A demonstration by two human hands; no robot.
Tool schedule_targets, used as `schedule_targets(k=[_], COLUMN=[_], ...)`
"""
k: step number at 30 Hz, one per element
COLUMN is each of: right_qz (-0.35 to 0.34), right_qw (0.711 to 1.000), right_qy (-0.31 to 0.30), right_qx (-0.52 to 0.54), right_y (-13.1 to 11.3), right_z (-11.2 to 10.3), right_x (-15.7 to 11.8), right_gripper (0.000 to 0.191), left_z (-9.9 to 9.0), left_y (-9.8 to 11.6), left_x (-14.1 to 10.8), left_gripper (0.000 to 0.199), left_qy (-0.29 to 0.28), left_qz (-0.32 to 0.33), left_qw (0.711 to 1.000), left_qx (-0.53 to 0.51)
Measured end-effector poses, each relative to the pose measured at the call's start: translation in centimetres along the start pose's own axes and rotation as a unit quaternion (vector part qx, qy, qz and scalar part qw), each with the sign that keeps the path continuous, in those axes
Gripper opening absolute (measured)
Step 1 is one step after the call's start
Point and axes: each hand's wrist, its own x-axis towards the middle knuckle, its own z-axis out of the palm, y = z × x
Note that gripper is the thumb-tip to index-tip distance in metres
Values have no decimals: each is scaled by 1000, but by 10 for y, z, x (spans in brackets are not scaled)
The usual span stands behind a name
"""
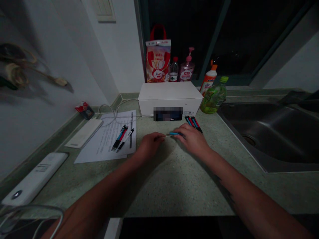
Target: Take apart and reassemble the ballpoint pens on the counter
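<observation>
Over the middle of the green speckled counter [159, 189], my right hand [190, 136] is closed on a thin blue pen part [175, 133]. A thin pale piece runs from it toward my left hand [151, 143], whose fingertips are pinched on its left end. Whether the two pieces are joined I cannot tell. Just beyond my right hand lie several pens [193, 122] in blue, red and black. More pens [120, 137] rest on printed paper sheets [104, 146] to the left of my left hand.
A white box [169, 91] stands at the back, with a phone [171, 115] against its front. Bottles [215, 96] and a red-and-white bag [158, 61] are near the window. At the right is a metal sink [274, 132]; a white power strip [37, 176] and cables are at the left.
</observation>
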Motion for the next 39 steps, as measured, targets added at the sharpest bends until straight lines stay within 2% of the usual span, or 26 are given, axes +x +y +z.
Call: schedule_targets(k=[4, 8, 15, 23, 26, 29, 33, 39], right_qz=[23, 10, 12, -19, -17, -13, -15, -6], right_qw=[998, 995, 992, 993, 994, 994, 994, 995], right_qy=[-61, -100, -123, -118, -108, -110, -112, -95], right_qx=[19, 12, -10, -7, -9, -7, -6, -6], right_y=[5, 4, 5, 2, 3, 5, 4, 4], right_z=[9, 16, 6, 15, 14, 12, 11, 9], right_x=[-1, -1, 0, 2, 0, 0, 1, 1], right_gripper=[14, 20, 7, 12, 16, 17, 15, 16], left_z=[5, 14, 15, 17, 6, -11, -28, -28], left_y=[-3, -6, -1, 0, 0, -2, -7, -11], left_x=[-5, -9, -10, -9, -7, -1, 7, 14], left_gripper=[21, 22, 20, 17, 15, 15, 12, 20], left_qy=[-7, -47, -55, -40, -5, 38, 12, -34], left_qz=[114, 142, 132, 125, 113, 65, 35, 27], left_qw=[986, 972, 958, 958, 961, 958, 957, 955], left_qx=[120, 180, 248, 257, 252, 275, 288, 294])
